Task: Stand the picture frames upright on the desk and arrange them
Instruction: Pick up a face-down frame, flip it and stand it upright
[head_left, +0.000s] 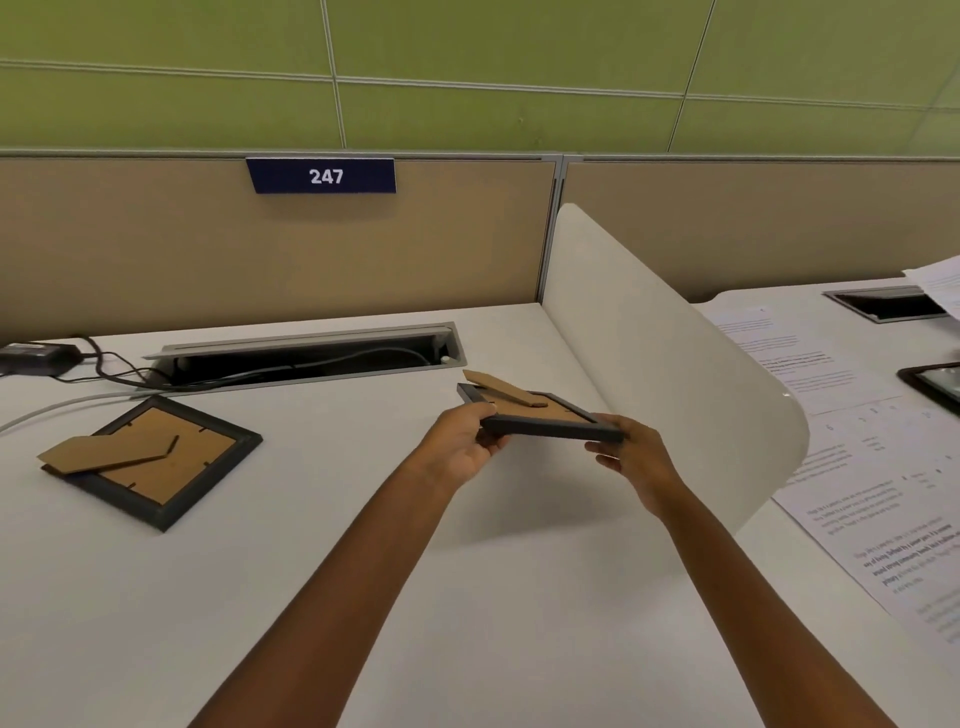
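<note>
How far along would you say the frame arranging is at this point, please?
Nothing stands upright yet. In hand: the left hand and right hand hold the small frame nearly flat above the desk, back side up, stand flap out. Left: the larger frame lies face down, untouched.

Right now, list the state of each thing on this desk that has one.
Held frame: lifted off the desk, back up, stand folded out, gripped by left hand and right hand.
Second frame: lying face down, stand partly open.
Cable hatch: lid open.
</note>
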